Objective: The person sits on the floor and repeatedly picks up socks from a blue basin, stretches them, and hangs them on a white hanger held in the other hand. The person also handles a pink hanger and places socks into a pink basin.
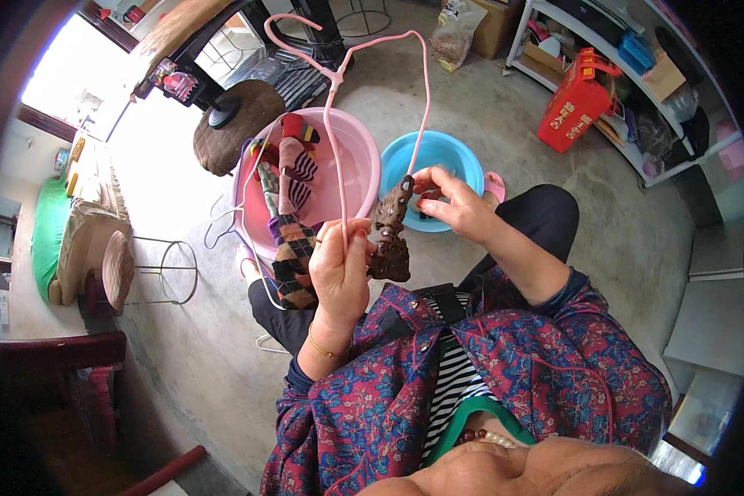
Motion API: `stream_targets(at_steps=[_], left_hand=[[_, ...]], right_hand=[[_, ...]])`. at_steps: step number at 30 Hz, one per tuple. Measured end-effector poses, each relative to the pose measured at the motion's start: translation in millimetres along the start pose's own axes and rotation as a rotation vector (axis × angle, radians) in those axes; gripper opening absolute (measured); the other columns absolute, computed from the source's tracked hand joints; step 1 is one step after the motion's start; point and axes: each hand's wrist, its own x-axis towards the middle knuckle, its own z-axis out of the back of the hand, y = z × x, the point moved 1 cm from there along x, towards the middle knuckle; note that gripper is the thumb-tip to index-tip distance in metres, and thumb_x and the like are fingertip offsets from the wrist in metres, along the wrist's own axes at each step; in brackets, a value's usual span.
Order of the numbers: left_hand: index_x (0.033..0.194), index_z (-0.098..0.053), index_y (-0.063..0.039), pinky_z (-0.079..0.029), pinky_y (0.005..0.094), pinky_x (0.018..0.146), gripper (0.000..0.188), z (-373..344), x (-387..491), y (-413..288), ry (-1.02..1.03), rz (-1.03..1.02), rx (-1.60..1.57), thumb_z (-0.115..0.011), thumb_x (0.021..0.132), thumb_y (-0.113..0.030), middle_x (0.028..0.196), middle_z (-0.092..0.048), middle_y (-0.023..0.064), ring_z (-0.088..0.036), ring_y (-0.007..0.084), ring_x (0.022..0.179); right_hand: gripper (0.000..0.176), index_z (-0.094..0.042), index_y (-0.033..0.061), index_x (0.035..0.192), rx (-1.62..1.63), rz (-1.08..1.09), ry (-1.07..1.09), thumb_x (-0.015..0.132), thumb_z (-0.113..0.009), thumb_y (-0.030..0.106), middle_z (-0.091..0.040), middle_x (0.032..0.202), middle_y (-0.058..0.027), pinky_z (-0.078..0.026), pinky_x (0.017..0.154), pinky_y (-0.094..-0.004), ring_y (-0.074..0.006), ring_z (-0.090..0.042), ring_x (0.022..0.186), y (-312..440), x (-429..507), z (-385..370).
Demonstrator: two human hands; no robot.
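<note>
A pink clothes hanger (336, 80) is held upright, hook end away from me. My left hand (342, 266) grips its lower left side between thumb and fingers. A dark brown knitted sock (392, 248) hangs bunched on the hanger's lower part. My right hand (456, 208) is at the lower right side, its fingers at the sock's upper end; whether they pinch it is hard to tell. Striped and patterned socks (296, 161) and an argyle sock (294, 263) hang on a white hanger (242, 208) over a pink basin (363, 142). A blue basin (431, 142) stands beyond my right hand.
A padded stool (242, 118) stands near the pink basin, and a round stool with a wire frame (119, 273) is at the left. At the upper right are a red bag (573, 111) and a white shelf rack (645, 167). A plastic bag (456, 34) sits on the floor.
</note>
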Motion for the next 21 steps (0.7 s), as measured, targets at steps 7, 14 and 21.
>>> stream_targets(at_steps=[7,14,21], left_hand=[[0.096,-0.061,0.004,-0.044,0.0198,0.058,0.012,-5.1,-3.9,-1.1,0.018,-0.059,0.072,-0.050,0.091,0.001,0.088,-0.055,0.0060,-0.055,0.0080,0.066],[0.098,-0.061,0.004,-0.043,0.0192,0.059,0.013,-4.2,-5.3,-2.8,-0.012,0.044,0.015,-0.050,0.091,0.000,0.087,-0.054,0.0056,-0.055,0.0077,0.068],[0.094,-0.063,0.002,-0.044,0.0256,0.072,0.011,-6.5,3.3,-2.8,-0.031,-0.095,0.223,-0.054,0.090,-0.003,0.092,-0.058,0.0092,-0.055,0.0151,0.082]], right_hand=[[0.010,-0.049,0.0029,0.091,-0.109,-0.031,-0.099,0.086,-0.057,0.005,-0.054,0.082,-0.0026,-0.042,0.066,-0.0251,-0.0079,-0.048,0.077,6.7,3.6,-5.8],[0.035,-0.052,0.0062,0.111,-0.536,0.298,-0.229,0.077,-0.060,0.004,-0.053,0.094,-0.0153,-0.046,0.074,-0.0415,-0.0335,-0.055,0.088,33.9,-4.5,-13.0],[0.037,-0.056,0.0104,0.119,-0.277,0.286,0.064,0.083,-0.057,0.004,-0.054,0.084,-0.0095,-0.046,0.071,-0.0335,-0.0235,-0.056,0.078,29.3,2.3,0.3]])
